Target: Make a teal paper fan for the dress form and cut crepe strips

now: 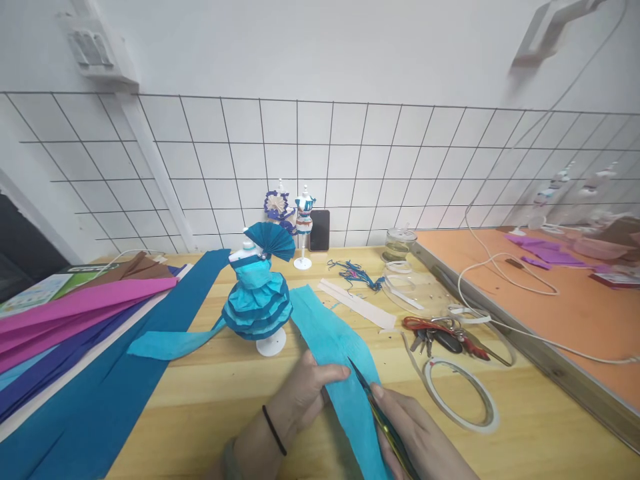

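My left hand (313,387), with a black band on its wrist, pinches a turquoise crepe paper strip (345,340), thumb on top. In my right hand (405,420) is a pair of dark scissors (367,390) with gold-coloured handles. Their blades lie over the strip, the tip close to my left thumb; whether they are cutting through the paper I cannot tell. Left of the strip's far end stands a small white mannequin wearing a ruffled turquoise paper dress (257,293), a pleated teal fan (273,241) at its shoulder. A turquoise tail (175,343) trails from the dress leftward.
Coloured paper sheets (85,300) and a long teal strip (125,380) cover the left side. Smaller mannequins (304,217) and a phone (320,230) stand at the wall. Rightward lie keys (440,337), a tape roll (463,395), thread scraps (360,273) and a lidded jar (399,245).
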Demonstrator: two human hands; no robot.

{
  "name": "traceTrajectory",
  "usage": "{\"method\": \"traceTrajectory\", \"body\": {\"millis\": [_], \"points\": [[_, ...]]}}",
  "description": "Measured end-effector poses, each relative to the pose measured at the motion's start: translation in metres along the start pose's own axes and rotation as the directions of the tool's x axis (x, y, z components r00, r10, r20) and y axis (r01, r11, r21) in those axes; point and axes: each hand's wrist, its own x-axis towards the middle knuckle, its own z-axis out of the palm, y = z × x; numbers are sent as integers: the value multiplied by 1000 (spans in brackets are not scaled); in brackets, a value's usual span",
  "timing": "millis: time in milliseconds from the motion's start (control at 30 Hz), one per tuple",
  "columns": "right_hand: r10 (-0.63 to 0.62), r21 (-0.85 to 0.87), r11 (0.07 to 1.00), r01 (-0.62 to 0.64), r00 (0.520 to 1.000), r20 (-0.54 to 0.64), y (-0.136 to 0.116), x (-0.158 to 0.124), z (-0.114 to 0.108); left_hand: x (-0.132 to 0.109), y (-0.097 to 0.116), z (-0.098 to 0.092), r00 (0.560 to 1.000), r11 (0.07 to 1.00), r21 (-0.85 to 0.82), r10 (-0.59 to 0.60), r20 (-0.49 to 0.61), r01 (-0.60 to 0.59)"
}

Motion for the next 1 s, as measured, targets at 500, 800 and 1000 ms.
{"method": "traceTrajectory", "body": {"millis": [500, 800, 1000], "points": [[-8, -72, 997, 9, 1000, 7, -9, -1, 2, -2, 0, 1, 1000, 999, 26, -23, 2, 23], [-43, -59, 997, 39, 997, -64, -2, 3, 2, -2, -2, 0, 1000, 1000, 14, -16, 19, 16], [-52, -47, 998, 50, 997, -56, -2, 3, 2, -3, 0, 3, 1000, 999, 28, -24, 11, 24]]}}
